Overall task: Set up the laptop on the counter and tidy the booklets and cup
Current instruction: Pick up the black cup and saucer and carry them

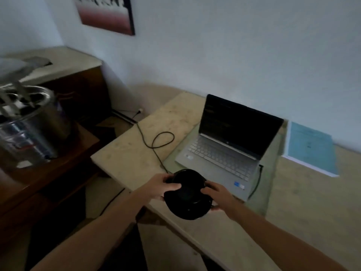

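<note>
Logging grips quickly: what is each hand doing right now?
Left hand: closed on the black cup and saucer, thumb over the cup's rim.
Right hand: gripping the saucer's right edge.

You had nothing readable: the poster lettering was cut off, the booklet print blurred, the laptop stickers too small.

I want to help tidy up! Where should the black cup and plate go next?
Probably set them down on the bare counter left of the laptop. Both hands, left and right, hold the black cup on its saucer at the counter's edge, and that spot looks free apart from the looped cable.
</note>
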{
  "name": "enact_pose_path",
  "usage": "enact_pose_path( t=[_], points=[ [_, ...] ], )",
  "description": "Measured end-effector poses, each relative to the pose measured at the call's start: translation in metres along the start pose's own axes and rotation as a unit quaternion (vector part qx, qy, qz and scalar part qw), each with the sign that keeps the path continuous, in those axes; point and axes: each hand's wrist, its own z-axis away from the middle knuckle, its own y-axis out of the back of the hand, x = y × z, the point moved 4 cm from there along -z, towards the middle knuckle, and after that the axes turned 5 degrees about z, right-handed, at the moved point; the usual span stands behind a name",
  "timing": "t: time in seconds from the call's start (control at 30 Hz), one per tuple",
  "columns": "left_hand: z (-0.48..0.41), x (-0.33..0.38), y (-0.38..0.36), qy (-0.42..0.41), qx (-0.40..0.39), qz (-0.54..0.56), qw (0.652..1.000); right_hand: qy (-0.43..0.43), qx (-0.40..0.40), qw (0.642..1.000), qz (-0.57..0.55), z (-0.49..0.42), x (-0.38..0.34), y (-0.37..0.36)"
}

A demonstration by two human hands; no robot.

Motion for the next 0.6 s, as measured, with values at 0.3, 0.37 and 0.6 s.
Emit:
enact_pose_path(
  t=[0.3,0.37,0.6],
  points=[
    [-0.008,-0.024,0.134,0.016,0.106,0.027,0.994,0.021,-0.102,0.994,0.014,-0.079,-0.090,-0.097],
    [-0.021,-0.025,0.158,0.025,0.116,0.038,0.992,0.018,-0.113,0.993,0.024,-0.104,-0.107,-0.110],
    [-0.092,0.013,0.240,0.044,0.101,0.017,0.994,0.003,-0.100,0.995,-0.009,-0.191,-0.169,-0.126]
  ],
)
